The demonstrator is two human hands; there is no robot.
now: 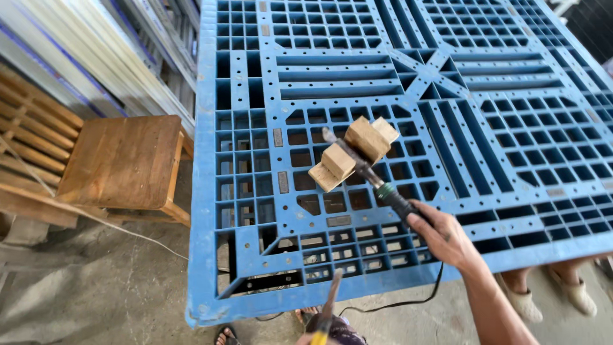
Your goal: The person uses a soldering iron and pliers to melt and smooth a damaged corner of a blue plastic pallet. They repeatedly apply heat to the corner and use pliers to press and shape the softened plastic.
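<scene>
My right hand grips the black handle of a corded heating iron with a green collar. Its metal shaft runs up and left across a small wooden piece made of blocks on a flat strip, which lies on the blue plastic pallet. The shaft's tip pokes out just beyond the wood. My left hand barely shows at the bottom edge. It is closed on a thin rod-like tool with a yellowish grip that points up at the pallet's near edge.
A wooden stool stands left of the pallet beside wooden slats and stacked metal profiles. Another person's feet in pale shoes show under the pallet's right corner. The iron's black cord hangs below; the floor is concrete.
</scene>
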